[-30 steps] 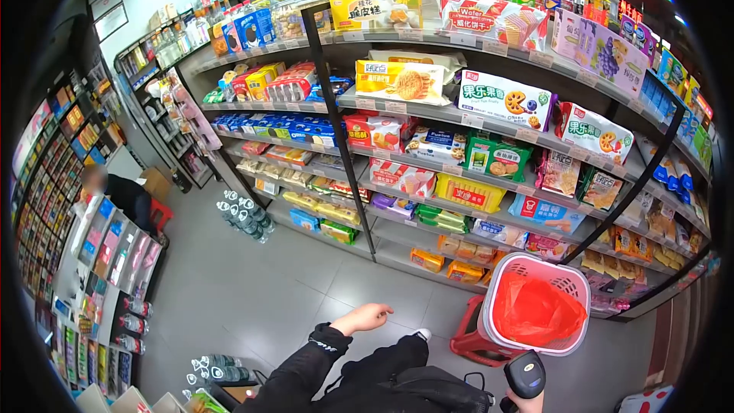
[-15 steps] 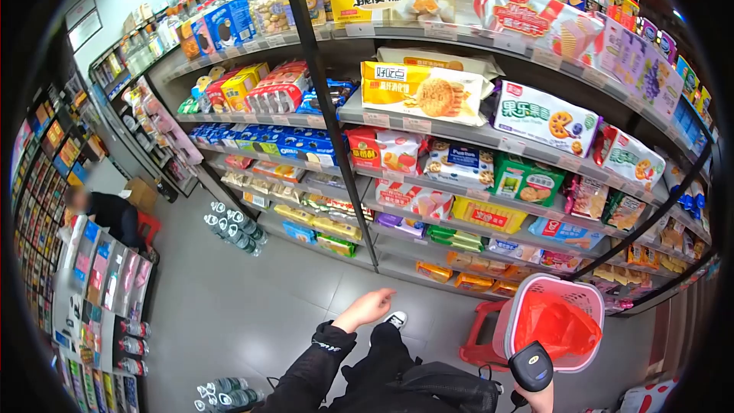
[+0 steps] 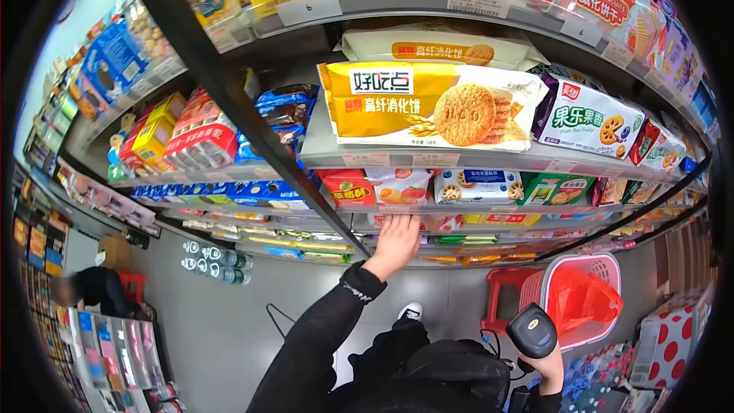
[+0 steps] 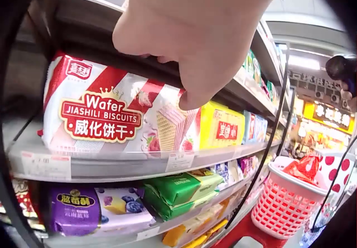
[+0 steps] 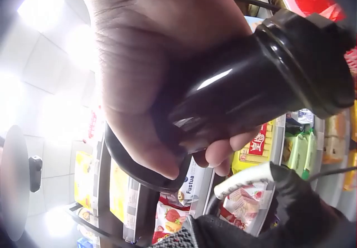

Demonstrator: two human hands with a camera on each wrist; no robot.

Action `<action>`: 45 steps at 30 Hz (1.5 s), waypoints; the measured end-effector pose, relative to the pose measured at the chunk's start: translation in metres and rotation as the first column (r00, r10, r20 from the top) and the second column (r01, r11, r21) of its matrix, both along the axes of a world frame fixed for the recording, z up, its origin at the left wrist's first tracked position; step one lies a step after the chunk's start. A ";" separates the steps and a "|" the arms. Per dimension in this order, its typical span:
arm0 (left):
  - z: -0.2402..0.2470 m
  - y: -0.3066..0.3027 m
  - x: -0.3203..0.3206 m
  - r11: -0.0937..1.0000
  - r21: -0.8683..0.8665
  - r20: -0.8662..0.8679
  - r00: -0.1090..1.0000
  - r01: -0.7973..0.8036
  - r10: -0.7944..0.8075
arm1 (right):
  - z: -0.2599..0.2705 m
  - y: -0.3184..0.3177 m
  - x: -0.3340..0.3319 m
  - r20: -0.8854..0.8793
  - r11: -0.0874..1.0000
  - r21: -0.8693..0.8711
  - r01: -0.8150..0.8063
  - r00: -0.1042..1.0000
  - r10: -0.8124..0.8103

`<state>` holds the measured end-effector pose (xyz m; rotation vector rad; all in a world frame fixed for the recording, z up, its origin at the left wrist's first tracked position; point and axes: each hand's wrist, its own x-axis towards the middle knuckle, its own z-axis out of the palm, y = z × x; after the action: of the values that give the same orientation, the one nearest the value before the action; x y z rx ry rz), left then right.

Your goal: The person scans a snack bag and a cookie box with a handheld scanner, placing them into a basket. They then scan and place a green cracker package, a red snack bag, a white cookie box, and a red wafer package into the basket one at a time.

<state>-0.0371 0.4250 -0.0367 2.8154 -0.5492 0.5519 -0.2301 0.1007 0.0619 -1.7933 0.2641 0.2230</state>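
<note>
Currently the left hand (image 3: 397, 241) reaches up to the red-and-white striped wafer biscuit packet (image 4: 106, 114). The packet lies flat on a grey metal shelf (image 4: 111, 167), at 12 o'clock from the wrist in the head view.

1. Left grip. The thumb tip rests on the packet's front face. The other fingers reach over its top edge and are hidden, so it cannot be told whether they have closed on it. A flat pinch across the top seam, thumb in front and fingers behind, would probably suit best. The wafers inside are likely brittle, so squeeze lightly.
2. Withdrawal. Draw the packet straight out toward 6 o'clock, low enough to pass under the shelf above. Take care not to drag the yellow packet (image 4: 220, 131) at 3 o'clock.
3. Right hand (image 5: 156, 81). Its fingers are clenched round the black handheld barcode scanner (image 3: 531, 330). Hold it clear of the pink plastic basket (image 4: 284, 209) at 4 o'clock.
</note>
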 end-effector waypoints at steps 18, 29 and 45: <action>-0.019 0.016 0.076 0.959 -0.283 -0.745 0.628 0.010 -0.227 | -0.005 0.021 -0.013 -0.106 0.981 -0.053 0.189 0.975 -0.194; -0.018 0.010 0.056 0.981 0.067 -0.354 0.924 0.183 -0.148 | -0.017 0.017 -0.013 -0.156 0.986 -0.050 0.160 0.974 -0.166; -0.009 0.004 0.037 0.953 0.099 -0.162 0.949 0.288 -0.270 | -0.017 0.009 -0.008 -0.145 0.988 -0.052 0.142 0.978 -0.148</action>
<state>0.0003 0.4287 -0.0458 2.7879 -0.9598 0.2609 -0.2376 0.1097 0.0444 -1.7919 0.5078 0.2489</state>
